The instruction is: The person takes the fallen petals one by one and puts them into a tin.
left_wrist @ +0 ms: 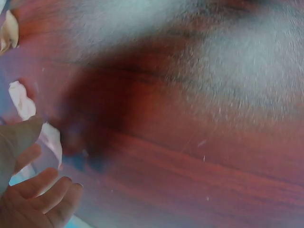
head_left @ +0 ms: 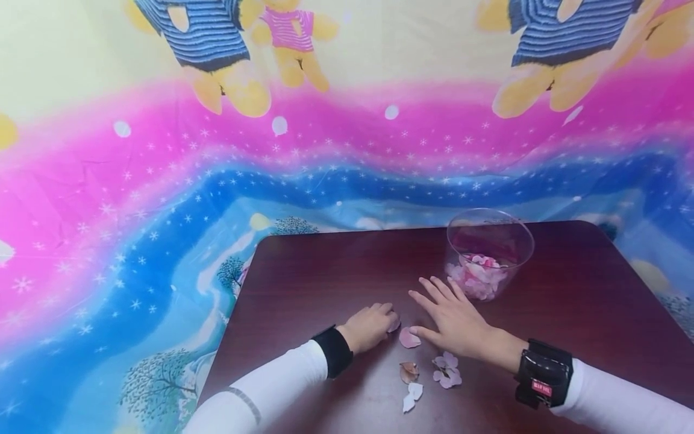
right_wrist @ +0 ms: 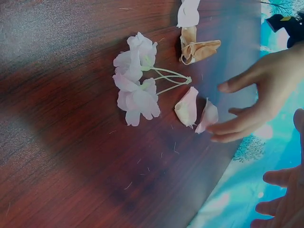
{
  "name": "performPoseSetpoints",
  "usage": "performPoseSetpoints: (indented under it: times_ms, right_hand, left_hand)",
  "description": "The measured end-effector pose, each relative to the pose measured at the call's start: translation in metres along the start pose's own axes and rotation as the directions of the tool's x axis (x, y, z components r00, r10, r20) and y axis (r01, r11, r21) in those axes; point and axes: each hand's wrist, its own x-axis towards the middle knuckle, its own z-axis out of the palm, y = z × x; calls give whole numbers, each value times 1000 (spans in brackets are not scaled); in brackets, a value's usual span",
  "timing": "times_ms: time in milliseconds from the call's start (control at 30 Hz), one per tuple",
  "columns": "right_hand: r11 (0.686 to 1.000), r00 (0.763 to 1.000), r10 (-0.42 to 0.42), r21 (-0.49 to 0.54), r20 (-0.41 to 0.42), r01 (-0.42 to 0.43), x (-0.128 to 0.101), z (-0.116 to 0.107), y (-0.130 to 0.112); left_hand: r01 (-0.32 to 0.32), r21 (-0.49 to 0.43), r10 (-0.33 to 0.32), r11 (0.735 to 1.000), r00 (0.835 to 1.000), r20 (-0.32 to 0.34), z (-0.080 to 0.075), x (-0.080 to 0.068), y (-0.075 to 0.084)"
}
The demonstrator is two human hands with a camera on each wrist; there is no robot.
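I sit at a small dark wooden table in what looks like a home, a bright teddy-bear cartoon sheet draped behind it.

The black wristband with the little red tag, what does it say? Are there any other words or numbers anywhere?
Red tag on the black wristband: it carries pale marks, too small and blurred to read.
Clear plastic cup with petals: no label showing.
Dark wooden table: no writing.
Printed cloth with teddy bears, stars and trees: pictures only, no words or numbers.
Left and right wrist views: no text anywhere.
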Motion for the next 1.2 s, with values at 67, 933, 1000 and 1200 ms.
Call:
performPoseSetpoints:
  times_ms: [67,933,1000,1200]
  right_hand:
    - [1000,1000,-2,-4,-3,2,-1,0,0]
    - [1000,1000,-18,-8,-8,18,1,2,-3]
    - [1000,1000,-23,-1,-7,23,1,1,-4]
    - [999,999,-41,-9,-1,41,3,2,-2]
  left_hand:
    - [11,4,-11,1000,1000,10,4,1,2]
    - [42,-27,-42,999,999,1,11,11,12]
    - [35,-34,-35,999,999,4,10,10,12]
    - [4,-73,-7,997,1000,-29,-6,3,5]
